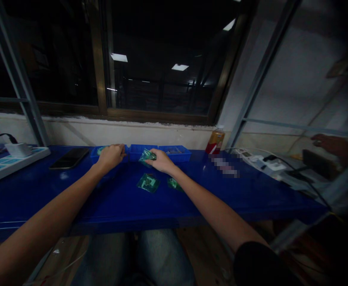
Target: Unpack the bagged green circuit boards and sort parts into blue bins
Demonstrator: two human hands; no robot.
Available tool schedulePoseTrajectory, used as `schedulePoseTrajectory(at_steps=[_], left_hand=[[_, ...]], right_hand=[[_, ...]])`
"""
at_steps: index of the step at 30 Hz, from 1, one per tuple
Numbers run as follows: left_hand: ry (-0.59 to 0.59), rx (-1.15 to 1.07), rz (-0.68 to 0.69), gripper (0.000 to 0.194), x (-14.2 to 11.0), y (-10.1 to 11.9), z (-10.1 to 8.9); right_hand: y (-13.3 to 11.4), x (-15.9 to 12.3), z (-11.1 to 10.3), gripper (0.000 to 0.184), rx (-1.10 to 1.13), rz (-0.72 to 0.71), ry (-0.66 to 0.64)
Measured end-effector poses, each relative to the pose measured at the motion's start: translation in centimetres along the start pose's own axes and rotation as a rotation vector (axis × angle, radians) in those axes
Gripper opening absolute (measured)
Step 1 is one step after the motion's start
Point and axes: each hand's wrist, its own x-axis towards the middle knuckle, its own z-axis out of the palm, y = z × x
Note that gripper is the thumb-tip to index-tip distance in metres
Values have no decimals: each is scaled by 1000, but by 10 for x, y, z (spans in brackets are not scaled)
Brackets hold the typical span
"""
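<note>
My right hand point(162, 162) pinches a small green plastic bag point(146, 156) in front of the middle blue bin point(136, 148). My left hand point(111, 157) is over the right part of the left blue bin point(94, 157), its fingers curled together; whatever they may hold is hidden. Some green material point(100, 150) shows in that bin. On the blue table below my hands lies a green bag with small parts point(148, 182). Another green bag point(174, 183) lies partly behind my right forearm. The right blue bin point(185, 155) holds small pieces too dim to name.
A dark phone point(69, 159) and a white power strip point(19, 159) are at the left. To the right stand a drink bottle point(215, 141) and another power strip with cables point(263, 165). Another person's hand point(328, 145) is at the far right. Metal posts frame the table point(117, 206).
</note>
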Motion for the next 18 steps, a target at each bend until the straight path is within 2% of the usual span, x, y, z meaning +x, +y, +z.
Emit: schedulePoseTrajectory(at_steps=[4, 6, 11, 14, 18], left_hand=[[-19, -254, 109, 25, 5, -9, 11], [-35, -304, 159, 34, 8, -14, 17], [-30, -233, 270, 33, 11, -22, 22], [-8, -179, 296, 33, 10, -20, 20], [78, -124, 312, 38, 6, -10, 22]], right_hand=[[-1, -2, -1, 13, -1, -46, 38], [-1, -1, 0, 18, -4, -71, 54], [3, 1, 3, 29, -43, -118, 141], [3, 0, 4, 36, -4, -99, 123], [0, -3, 8, 38, 46, -36, 108]])
